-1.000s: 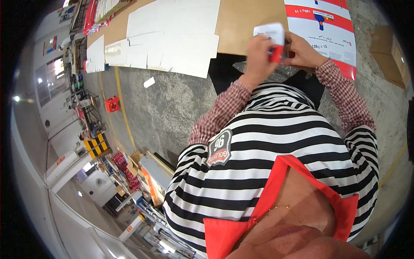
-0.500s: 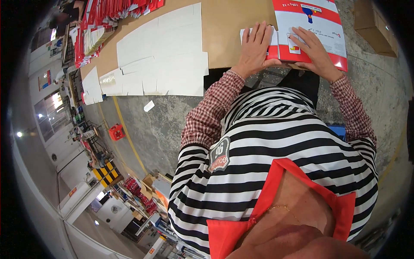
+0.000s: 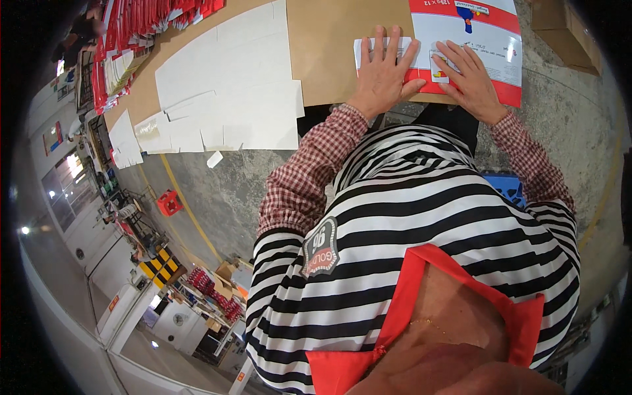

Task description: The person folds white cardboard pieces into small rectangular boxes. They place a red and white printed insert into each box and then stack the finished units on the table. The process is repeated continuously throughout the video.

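Observation:
A flat printed carton sheet (image 3: 503, 56), red and white with small blue and yellow pictures, lies along the near right edge of the brown board. My left hand (image 3: 383, 78) rests palm down on its narrow left flap (image 3: 363, 50), fingers spread and pointing away from me. To the right, my right hand (image 3: 473, 84) lies on the larger panel near the front edge, its fingers stretched out flat and slanting left. Both hands press on the cardboard and neither grips anything. My palms and fingers cover part of the print.
White cut card sheets (image 3: 243, 92) lie left of my hands on the brown board (image 3: 326, 52). Beyond them stands a stack of red printed cartons (image 3: 155, 29). A brown box (image 3: 567, 36) is at the far right. A red crate (image 3: 169, 203) and a paper scrap (image 3: 215, 158) are on the floor.
The whole view has shifted slightly, moving most things left in the picture. My hands stay flat on the carton, and the gap beside the left flap looks smaller.

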### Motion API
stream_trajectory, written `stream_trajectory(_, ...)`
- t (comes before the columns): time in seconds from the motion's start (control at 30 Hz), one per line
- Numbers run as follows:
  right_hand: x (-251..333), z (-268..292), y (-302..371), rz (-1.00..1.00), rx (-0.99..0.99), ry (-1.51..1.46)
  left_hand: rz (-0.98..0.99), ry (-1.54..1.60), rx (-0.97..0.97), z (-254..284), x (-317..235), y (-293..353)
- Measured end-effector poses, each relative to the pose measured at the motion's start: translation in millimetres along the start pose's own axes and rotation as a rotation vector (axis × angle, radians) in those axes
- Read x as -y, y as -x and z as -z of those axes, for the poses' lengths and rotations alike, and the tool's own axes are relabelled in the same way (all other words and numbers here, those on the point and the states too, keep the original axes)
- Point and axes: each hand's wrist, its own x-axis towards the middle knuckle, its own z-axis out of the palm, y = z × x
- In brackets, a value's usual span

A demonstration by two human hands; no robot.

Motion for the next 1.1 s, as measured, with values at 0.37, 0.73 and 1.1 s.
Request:
stream_trajectory(0.37,-45,25,88,-1.077,-0.883,-1.460,0.186,0.204,-0.091,-8,-4,-4)
stream_trajectory(0.73,-118,25,-165,-0.450,-0.396,-1.469,0.403,0.537,-0.556,60,16,13)
stream_trajectory(1.1,-227,30,-425,-0.431,0.451,-0.959,0.869,0.007,-0.022,81,61,193)
